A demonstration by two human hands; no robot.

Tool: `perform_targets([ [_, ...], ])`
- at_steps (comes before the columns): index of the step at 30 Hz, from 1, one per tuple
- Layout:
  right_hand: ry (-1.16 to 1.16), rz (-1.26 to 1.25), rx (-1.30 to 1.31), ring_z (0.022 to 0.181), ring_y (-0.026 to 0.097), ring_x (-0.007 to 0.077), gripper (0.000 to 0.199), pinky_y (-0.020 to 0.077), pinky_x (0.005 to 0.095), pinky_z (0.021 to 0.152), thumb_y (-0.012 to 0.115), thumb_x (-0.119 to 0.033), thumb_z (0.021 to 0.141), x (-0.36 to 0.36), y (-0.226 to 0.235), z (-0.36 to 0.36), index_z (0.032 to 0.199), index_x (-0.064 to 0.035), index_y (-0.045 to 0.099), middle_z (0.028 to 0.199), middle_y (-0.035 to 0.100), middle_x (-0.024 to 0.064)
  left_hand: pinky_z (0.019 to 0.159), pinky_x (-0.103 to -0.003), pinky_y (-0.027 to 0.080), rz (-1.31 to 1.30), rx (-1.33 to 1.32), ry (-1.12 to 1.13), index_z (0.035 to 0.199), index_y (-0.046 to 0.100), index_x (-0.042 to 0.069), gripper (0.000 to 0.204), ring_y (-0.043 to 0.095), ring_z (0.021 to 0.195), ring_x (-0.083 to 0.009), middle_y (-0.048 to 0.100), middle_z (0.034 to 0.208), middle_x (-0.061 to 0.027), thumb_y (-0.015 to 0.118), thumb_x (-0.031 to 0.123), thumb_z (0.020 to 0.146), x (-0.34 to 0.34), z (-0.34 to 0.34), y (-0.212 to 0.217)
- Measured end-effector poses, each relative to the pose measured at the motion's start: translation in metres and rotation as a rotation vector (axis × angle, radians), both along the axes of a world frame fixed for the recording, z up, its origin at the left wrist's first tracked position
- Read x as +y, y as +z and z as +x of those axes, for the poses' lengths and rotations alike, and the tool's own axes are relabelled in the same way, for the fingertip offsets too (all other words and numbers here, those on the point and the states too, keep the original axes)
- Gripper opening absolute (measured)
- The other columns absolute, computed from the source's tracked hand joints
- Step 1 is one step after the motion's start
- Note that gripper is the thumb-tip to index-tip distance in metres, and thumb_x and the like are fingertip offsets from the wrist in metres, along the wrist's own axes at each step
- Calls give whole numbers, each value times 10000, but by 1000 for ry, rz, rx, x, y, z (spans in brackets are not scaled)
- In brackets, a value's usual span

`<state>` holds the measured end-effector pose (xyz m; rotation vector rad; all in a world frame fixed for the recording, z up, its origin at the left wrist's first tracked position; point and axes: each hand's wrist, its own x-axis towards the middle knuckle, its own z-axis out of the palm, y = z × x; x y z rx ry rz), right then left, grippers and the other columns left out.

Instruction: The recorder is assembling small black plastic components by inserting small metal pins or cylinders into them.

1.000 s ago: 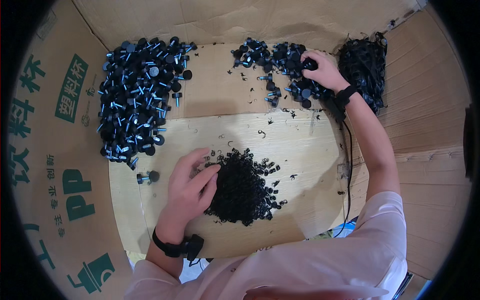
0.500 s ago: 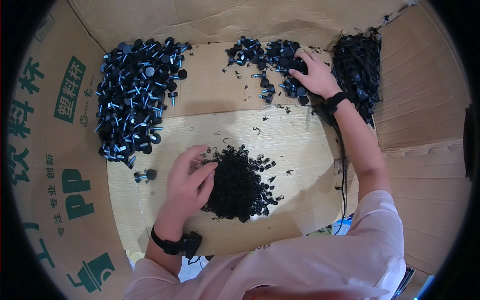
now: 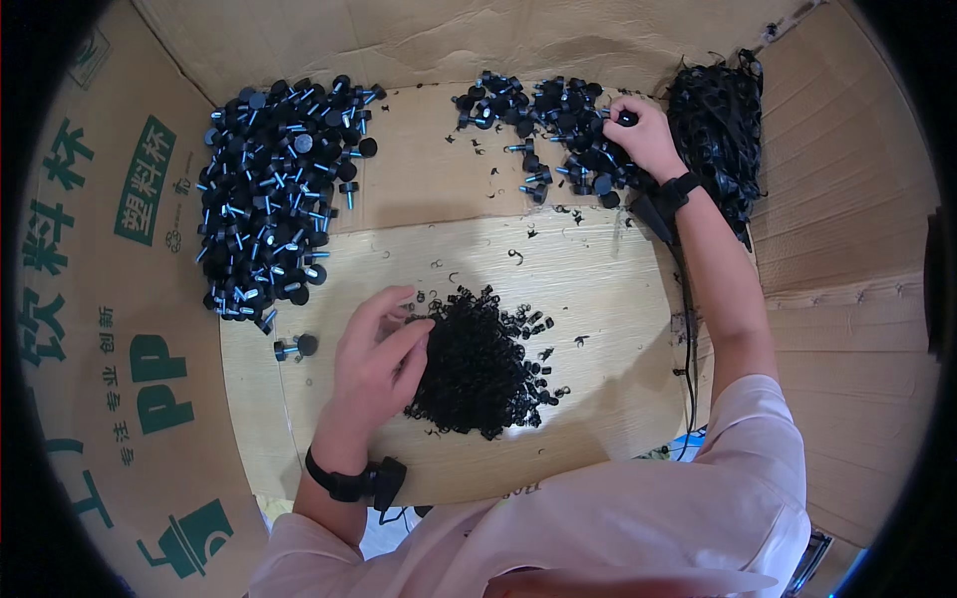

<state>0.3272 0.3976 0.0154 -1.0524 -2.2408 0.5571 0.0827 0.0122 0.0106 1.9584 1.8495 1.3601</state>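
At the back right, my right hand [image 3: 646,138] is closed with its fingertips round a black-headed knob screw [image 3: 626,118]. It is at the right edge of a small heap of such knob screws [image 3: 568,105], which have black round heads and silvery-blue threaded shanks. My left hand [image 3: 377,357] hovers beside the left edge of a dense pile of tiny black plastic clips [image 3: 474,369]. Its fingers are bent but apart, and I see nothing between them. Part of the clip pile lies behind its fingertips.
A large heap of knob screws [image 3: 269,199] covers the back left; one loose knob screw [image 3: 295,347] lies below it. Black stringy scrap [image 3: 713,140] is heaped at the back right. Cardboard walls [image 3: 837,199] enclose the table [image 3: 598,289]. A black cable [image 3: 688,339] trails from my right wrist.
My right hand has shifted right and slightly back from the smaller heap, its fingers now closed round a knob screw. My left hand has stayed almost where it was.
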Motion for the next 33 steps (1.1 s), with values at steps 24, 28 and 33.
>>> perform_targets([
  [24, -37, -680, 870, 900, 665, 236, 121, 460, 293, 614, 519, -79, 930, -52, 34, 41, 936, -31, 631, 937, 612, 75, 715, -327, 535, 13, 38, -14, 923, 689, 19, 183, 617, 839, -249, 602, 1147, -123, 692, -34, 748, -6, 4, 1],
  [28, -58, -739, 939, 951, 671, 265, 79, 462, 308, 620, 534, -91, 928, -74, 28, 54, 923, -46, 599, 946, 593, 75, 710, -330, 533, 28, 42, -38, 931, 685, 28, 180, 620, 841, -243, 605, 1150, -106, 695, -13, 756, -5, 7, -3],
  [33, -116, -793, 1039, 944, 670, 290, 72, 469, 319, 615, 539, -107, 926, -112, 19, 72, 940, -39, 561, 960, 575, 86, 722, -332, 532, 4, 66, -37, 931, 686, 35, 166, 619, 835, -233, 603, 1148, -98, 696, 13, 767, -7, 5, -7],
])
